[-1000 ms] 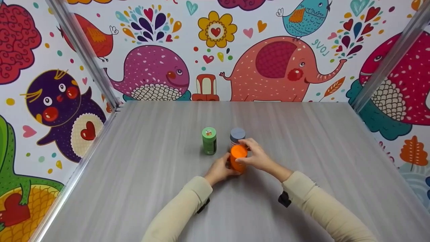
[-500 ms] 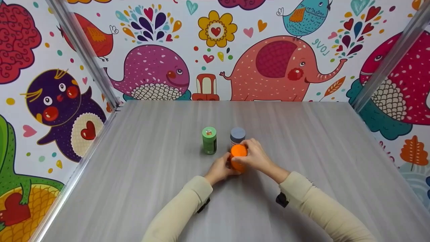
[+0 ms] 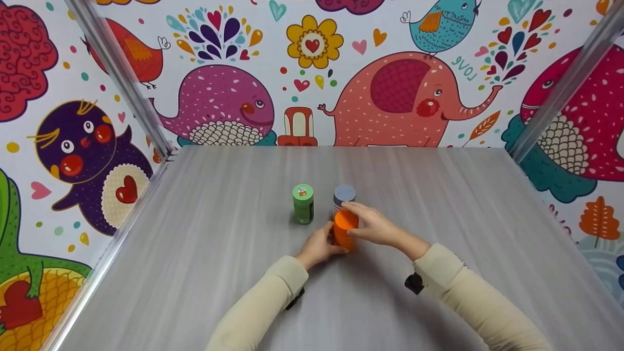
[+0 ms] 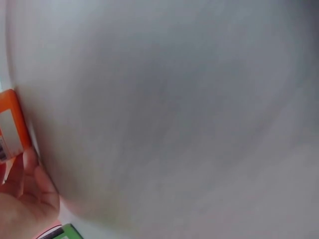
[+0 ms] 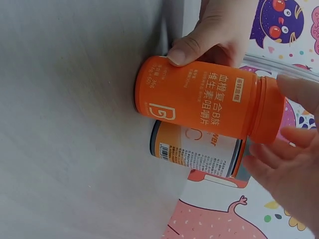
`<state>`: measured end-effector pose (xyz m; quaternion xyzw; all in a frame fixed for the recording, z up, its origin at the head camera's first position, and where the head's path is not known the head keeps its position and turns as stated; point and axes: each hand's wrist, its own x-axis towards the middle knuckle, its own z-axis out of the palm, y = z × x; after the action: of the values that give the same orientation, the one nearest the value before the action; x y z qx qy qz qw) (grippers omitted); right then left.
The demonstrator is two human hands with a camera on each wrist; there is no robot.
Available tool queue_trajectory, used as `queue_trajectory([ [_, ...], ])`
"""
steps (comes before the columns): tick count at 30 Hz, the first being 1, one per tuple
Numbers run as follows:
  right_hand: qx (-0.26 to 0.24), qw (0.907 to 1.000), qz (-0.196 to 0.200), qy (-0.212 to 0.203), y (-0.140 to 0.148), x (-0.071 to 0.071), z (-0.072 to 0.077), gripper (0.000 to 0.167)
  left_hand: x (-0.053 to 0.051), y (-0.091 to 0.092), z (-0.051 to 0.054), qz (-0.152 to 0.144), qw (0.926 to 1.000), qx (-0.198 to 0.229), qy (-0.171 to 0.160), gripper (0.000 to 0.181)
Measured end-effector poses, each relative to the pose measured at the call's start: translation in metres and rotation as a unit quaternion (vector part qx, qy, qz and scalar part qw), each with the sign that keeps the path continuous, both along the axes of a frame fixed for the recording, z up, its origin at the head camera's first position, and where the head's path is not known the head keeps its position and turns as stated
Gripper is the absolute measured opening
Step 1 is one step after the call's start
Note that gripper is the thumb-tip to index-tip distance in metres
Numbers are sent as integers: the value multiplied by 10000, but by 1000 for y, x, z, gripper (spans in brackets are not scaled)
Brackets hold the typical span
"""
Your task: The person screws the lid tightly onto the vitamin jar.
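An orange vitamin bottle (image 3: 345, 239) stands upright on the table, its label plain in the right wrist view. The left hand (image 3: 319, 247) grips its lower body from the left, the thumb pressed near the base. Around the orange screw cap (image 5: 269, 109) are the right hand's (image 3: 378, 228) thumb and fingers; whether every fingertip touches it I cannot tell. Just behind stands a second bottle with a grey-blue cap (image 3: 344, 193) and a white and orange label (image 5: 199, 149), partly hidden. To its left stands a green bottle (image 3: 303, 204), apart from both hands.
The grey wood-grain table (image 3: 234, 195) reaches back to a wall (image 3: 312, 87) printed with cartoon animals. Metal posts (image 3: 126, 78) rise at the back corners. A metal rail (image 3: 97, 278) follows the table's left edge.
The right hand moves slightly at the cap: its thumb first slides left across the front, then shifts back right, and its fingers reach farther left. The left hand and the bottles hold their places.
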<state>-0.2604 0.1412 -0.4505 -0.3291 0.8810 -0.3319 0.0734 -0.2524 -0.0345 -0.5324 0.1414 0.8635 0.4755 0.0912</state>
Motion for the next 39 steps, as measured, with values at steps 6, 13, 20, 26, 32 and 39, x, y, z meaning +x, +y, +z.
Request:
queue_trajectory([
  [6,-35,9990,397,202,0,-2,-1,53,1,0,0,-60,9999,56,133,54],
  [13,66,9987,120,484,-2,-4,-6,51,0,0,-1,-31,9999,-1,101,53],
  [20,297,9955,-425,792,-8,-4,-11,53,0,0,-3,-33,9999,-65,151,53],
  [26,228,9936,-833,729,-12,-4,-13,48,0,-1,-3,-30,9998,23,214,52],
  [32,301,9886,-1434,358,-18,-3,-14,46,0,-1,-3,-81,9997,55,201,53],
  [39,222,9937,-1031,372,-15,-4,-12,56,0,-1,-3,-96,9998,93,163,53],
])
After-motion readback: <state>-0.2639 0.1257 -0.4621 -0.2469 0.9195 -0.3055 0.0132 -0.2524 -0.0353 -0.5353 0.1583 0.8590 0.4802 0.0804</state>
